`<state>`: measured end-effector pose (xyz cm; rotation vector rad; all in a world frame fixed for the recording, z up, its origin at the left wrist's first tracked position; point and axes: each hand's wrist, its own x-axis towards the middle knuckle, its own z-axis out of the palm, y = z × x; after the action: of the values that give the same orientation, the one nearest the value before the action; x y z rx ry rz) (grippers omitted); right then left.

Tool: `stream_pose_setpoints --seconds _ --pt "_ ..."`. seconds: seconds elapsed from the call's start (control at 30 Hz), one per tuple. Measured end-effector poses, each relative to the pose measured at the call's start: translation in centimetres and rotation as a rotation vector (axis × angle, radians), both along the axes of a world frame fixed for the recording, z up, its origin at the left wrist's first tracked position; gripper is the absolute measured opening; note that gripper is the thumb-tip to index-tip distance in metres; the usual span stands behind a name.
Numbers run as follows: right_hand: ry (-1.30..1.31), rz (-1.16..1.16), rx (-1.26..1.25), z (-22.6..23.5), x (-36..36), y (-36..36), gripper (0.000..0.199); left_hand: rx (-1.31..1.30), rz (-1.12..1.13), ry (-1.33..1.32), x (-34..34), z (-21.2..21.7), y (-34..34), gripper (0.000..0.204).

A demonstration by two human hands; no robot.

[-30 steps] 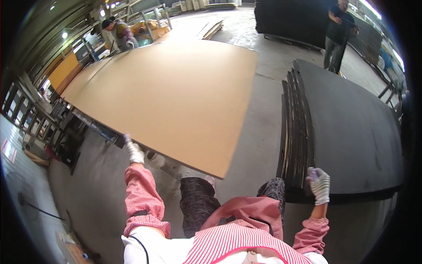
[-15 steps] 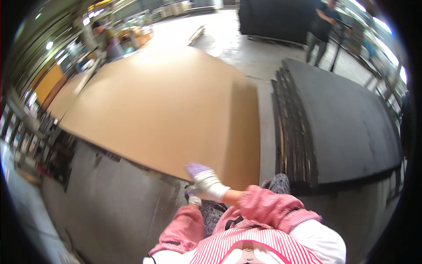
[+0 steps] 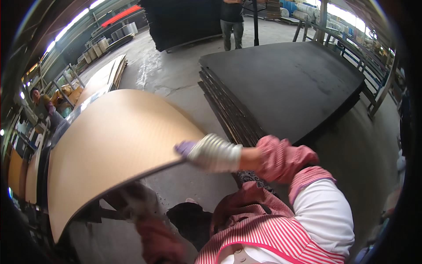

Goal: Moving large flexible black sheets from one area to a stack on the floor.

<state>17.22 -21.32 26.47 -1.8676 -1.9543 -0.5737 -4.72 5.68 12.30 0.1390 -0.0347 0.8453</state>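
Observation:
A large tan sheet [image 3: 114, 136] bows upward in the middle, its near edge dark and lifted above the floor. At its near right corner my right hand [image 3: 209, 152], in a white and purple glove, is closed on the edge. Lower down, my left hand [image 3: 138, 200] is a dark smear of motion below the sheet's near edge, and its fingers cannot be made out. To the right of the sheet lies a stack of dark grey sheets [image 3: 281, 83] with rough, ragged layers along its left side.
Beyond the stack stands a person [image 3: 232, 24] near a dark upright post [image 3: 256, 22]. A big black stack [image 3: 180, 22] is at the back. Another person [image 3: 44, 105] is at the far left, by a metal frame. Railings [image 3: 365, 61] run along the right.
The tan sheet has gone from lying flat to being raised and bent, its near right corner lifted by my right hand. My left hand has moved left and down. The view has swung right.

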Motion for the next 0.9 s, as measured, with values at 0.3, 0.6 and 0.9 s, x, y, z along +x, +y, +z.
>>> stream_pose_setpoints --seconds 0.3,0.6,0.9 --pt "0.191 -0.481 0.365 3.6 2.9 -23.4 0.029 1.086 -0.203 -0.59 9.0 30.4 4.3 0.05" --pt "0.873 -0.991 1.173 -12.3 4.5 -43.4 0.039 1.665 -0.349 -0.571 31.5 43.2 -32.9 0.051" --pt "1.934 -0.36 1.517 -32.9 3.5 -48.2 0.066 2.331 0.137 0.999 31.8 6.3 -25.0 0.076"
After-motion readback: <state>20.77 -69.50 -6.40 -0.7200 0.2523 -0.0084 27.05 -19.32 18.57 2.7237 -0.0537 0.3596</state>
